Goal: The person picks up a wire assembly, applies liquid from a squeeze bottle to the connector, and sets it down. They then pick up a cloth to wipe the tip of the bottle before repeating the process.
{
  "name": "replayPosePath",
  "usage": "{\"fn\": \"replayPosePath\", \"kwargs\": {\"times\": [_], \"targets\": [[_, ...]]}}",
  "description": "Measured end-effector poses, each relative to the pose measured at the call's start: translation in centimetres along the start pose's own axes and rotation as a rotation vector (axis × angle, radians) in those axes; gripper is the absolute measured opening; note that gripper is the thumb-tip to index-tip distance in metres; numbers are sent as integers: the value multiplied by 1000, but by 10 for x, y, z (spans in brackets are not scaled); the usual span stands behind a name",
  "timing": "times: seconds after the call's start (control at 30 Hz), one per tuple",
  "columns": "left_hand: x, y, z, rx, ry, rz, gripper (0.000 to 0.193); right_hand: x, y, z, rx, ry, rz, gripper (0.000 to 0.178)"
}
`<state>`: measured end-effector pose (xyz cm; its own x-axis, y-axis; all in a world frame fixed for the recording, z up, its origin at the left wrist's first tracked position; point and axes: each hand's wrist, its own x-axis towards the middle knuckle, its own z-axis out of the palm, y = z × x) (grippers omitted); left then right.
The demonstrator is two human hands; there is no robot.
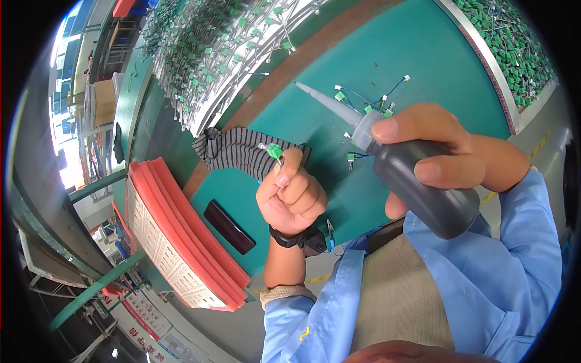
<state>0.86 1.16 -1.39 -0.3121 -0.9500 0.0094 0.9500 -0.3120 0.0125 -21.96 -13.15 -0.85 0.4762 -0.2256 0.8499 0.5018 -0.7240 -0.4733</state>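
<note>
Between the thumb and curled fingers of my left hand (292, 193) is a small green connector (274, 150) with short wires, its pale tip pointing up and to the left. My right hand (445, 151) grips a dark squeeze bottle (423, 187) with a grey ribbed cap and a long tapered nozzle (327, 103). The nozzle points to the upper left, apart from the connector. Beyond the bottle, several green connectors with dark wires (367, 109) lie loose on the green table mat (417, 48); the bottle and right hand partly cover that group.
A striped grey cloth (254, 151) lies behind my left hand. A dark phone (229, 227) rests near stacked red folders (181, 236) at the left. Heaps of wired green connectors (224, 54) fill a tray at the far left; another connector-filled tray (514, 48) stands at the far right.
</note>
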Motion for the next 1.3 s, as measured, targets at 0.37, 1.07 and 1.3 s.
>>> {"fn": "replayPosePath", "kwargs": {"times": [0.37,1.07,1.3], "targets": [[-13,42,35,978,412,360,18,5,7,10,-28,143,-98,68],[22,384,-7,2082,1087,690,21,12,7,1,-77,87,-5,71],[33,400,-22,2080,1125,600,30,12,10,-2,-49,85,4,71]]}}
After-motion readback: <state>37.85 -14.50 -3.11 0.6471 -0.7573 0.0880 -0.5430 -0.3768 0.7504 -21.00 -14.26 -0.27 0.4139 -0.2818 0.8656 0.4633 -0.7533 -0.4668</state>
